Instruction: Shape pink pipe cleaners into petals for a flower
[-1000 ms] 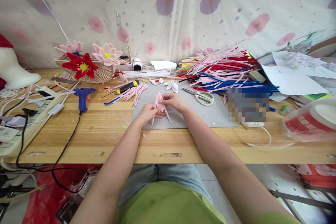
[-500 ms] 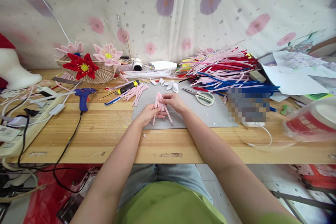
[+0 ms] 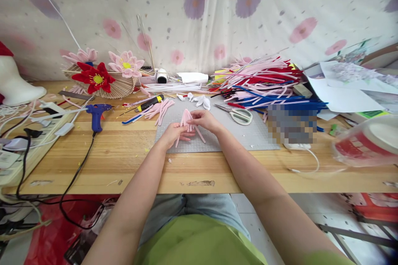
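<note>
Gripping the pink petal bundle [image 3: 187,121] over the grey mat [image 3: 248,134], your left hand [image 3: 173,133] pinches its lower stems while your right hand [image 3: 203,119] clasps its top; stems trail toward you.

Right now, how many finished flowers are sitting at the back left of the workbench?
3. A red flower at the front, a pink flower with a yellow centre to its right, and a paler pink flower behind. More may be hidden behind them.
</note>
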`<state>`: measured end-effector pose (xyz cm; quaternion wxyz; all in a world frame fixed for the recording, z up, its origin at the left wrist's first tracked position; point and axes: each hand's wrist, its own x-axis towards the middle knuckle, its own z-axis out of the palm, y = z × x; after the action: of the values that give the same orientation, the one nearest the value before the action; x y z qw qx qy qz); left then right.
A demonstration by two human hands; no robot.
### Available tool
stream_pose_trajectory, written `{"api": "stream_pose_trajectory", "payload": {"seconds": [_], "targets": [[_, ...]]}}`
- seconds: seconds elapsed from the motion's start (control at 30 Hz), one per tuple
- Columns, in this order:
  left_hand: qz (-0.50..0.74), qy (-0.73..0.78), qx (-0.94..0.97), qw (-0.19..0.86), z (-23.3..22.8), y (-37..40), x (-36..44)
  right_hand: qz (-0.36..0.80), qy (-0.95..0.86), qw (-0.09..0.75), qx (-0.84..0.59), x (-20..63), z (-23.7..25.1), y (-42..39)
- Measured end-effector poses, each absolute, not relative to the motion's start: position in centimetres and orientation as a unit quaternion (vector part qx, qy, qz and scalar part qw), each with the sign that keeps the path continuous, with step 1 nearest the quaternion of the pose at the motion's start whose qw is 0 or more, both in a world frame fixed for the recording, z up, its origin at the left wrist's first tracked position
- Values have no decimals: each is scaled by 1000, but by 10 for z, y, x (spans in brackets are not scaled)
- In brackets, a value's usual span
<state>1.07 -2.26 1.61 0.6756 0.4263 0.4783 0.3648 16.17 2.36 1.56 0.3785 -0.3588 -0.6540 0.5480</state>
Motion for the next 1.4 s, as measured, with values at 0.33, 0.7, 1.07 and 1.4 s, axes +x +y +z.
{"api": "stream_pose_trajectory", "payload": {"seconds": [0.33,0.7,1.07,1.4], "targets": [[364,522,469,612,11,-21,13,575,-651,358,-344,159,17,20],[382,506,459,622,14,-22,14,576,-644,366,-347,162,15,25],[426,464,434,644,11,-20,17,562,-599,431,-374,148,9,21],[421,428,435,671,12,-23,17,665,-599,320,-310,153,12,17]]}}
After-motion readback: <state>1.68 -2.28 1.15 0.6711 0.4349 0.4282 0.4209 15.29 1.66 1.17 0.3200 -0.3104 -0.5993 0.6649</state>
